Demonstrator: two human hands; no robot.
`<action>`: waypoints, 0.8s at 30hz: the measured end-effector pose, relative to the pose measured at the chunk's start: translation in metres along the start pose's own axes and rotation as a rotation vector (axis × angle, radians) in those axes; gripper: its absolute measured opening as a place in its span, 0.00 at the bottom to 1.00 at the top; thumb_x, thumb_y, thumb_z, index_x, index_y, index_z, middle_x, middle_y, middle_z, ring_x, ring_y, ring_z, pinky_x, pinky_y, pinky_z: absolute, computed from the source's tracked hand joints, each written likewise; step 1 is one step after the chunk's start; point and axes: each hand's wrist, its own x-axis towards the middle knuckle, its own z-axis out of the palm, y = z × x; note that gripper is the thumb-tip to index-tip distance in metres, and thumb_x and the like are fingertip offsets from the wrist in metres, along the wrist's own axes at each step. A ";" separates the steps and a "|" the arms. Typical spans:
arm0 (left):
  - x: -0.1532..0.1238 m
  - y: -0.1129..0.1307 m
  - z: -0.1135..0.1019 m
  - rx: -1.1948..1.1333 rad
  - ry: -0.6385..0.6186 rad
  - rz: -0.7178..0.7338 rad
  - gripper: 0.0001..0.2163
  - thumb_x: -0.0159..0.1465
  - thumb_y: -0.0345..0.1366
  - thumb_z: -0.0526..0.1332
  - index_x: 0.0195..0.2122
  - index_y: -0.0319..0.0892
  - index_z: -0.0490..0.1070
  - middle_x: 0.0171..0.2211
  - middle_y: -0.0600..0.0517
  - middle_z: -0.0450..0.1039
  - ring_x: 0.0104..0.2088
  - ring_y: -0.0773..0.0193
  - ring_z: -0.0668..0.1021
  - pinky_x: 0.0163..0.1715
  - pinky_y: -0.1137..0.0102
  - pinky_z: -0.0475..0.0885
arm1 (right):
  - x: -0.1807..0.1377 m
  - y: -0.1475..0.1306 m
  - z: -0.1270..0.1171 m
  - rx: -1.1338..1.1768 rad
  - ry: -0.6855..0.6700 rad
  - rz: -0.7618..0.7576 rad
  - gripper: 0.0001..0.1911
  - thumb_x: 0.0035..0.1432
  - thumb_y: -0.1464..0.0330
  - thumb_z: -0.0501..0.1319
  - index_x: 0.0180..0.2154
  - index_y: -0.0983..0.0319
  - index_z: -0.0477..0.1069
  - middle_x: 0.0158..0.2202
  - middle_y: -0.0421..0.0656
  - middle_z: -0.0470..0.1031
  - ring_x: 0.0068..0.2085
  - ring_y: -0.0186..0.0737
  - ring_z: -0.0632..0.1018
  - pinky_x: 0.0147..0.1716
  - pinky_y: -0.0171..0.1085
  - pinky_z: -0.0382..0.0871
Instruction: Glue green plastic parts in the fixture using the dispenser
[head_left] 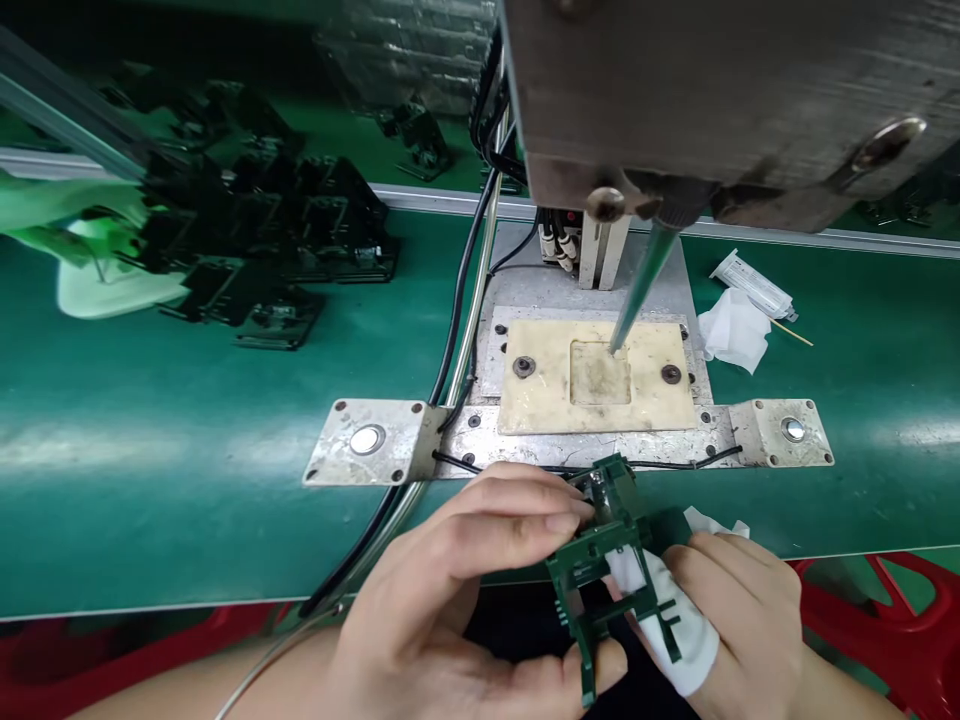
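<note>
A small dark green plastic frame part (pixel 611 560) is held between both hands at the near edge of the green bench. My left hand (pixel 457 600) pinches it from the left, forefinger on its top and thumb under its lower end. My right hand (pixel 739 620), its thumb wrapped in white cloth, grips the part's right side. Just beyond the hands lies the beige fixture pad (pixel 540 400) with a square recess, on a metal base plate (pixel 375 440). A green nozzle (pixel 637 290) points down into the recess.
A grey machine head (pixel 712 90) overhangs the fixture, with black cables (pixel 457 300) running down its left side. A pile of black plastic parts (pixel 262 250) lies at the far left. A white wipe (pixel 735 330) and a tube (pixel 754 285) sit to the right. Red crates (pixel 900 620) are below the bench.
</note>
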 end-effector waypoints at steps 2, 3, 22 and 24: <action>0.000 0.001 -0.001 0.016 -0.015 -0.043 0.31 0.52 0.27 0.76 0.56 0.48 0.69 0.44 0.50 0.77 0.45 0.57 0.80 0.51 0.62 0.78 | 0.001 0.002 -0.004 -0.007 -0.009 -0.003 0.11 0.58 0.82 0.57 0.31 0.61 0.69 0.21 0.40 0.69 0.23 0.35 0.66 0.22 0.38 0.53; 0.000 0.001 -0.001 0.024 -0.024 -0.076 0.32 0.52 0.28 0.76 0.56 0.51 0.69 0.44 0.51 0.78 0.44 0.56 0.80 0.50 0.60 0.78 | 0.001 0.002 -0.005 -0.002 -0.021 -0.016 0.10 0.58 0.82 0.58 0.32 0.61 0.70 0.22 0.40 0.70 0.23 0.35 0.67 0.22 0.38 0.54; 0.034 -0.001 -0.062 0.661 -0.150 -0.129 0.25 0.60 0.38 0.71 0.57 0.49 0.68 0.46 0.50 0.77 0.41 0.59 0.79 0.41 0.69 0.78 | 0.048 0.175 -0.039 0.391 0.620 1.259 0.26 0.38 0.56 0.78 0.20 0.55 0.61 0.17 0.34 0.54 0.19 0.34 0.56 0.15 0.39 0.44; 0.056 -0.005 -0.083 0.806 -0.021 -0.210 0.25 0.59 0.45 0.72 0.56 0.47 0.71 0.45 0.50 0.78 0.42 0.56 0.80 0.45 0.65 0.78 | 0.042 0.177 -0.035 0.418 0.602 1.288 0.26 0.39 0.55 0.78 0.19 0.55 0.60 0.17 0.35 0.55 0.19 0.35 0.56 0.14 0.39 0.41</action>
